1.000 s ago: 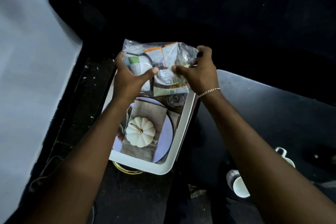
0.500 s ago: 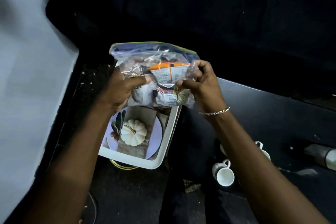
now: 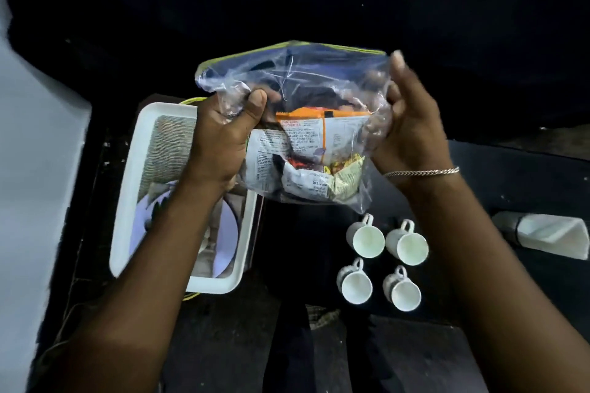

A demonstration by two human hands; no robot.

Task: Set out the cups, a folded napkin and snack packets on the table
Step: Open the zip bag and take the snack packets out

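Observation:
I hold a clear zip bag (image 3: 297, 73) stuffed with snack packets (image 3: 306, 150) in the air between both hands. My left hand (image 3: 223, 134) grips its left side in a fist. My right hand (image 3: 405, 124) pinches its right side, with a chain bracelet on the wrist. Below the bag, several white cups (image 3: 365, 238) stand in a square group on the dark table (image 3: 510, 175), openings up. A folded white napkin (image 3: 549, 233) lies on the table at the right, beyond my right forearm.
A white tray (image 3: 134, 188) sits at the left below my left arm, holding a pale plate (image 3: 228, 233) and a woven mat. A light wall runs down the far left. The floor around is dark.
Both hands have lifted the bag up and to the right, away from the tray, to above the table. The view swung right, bringing all the cups and the napkin into sight.

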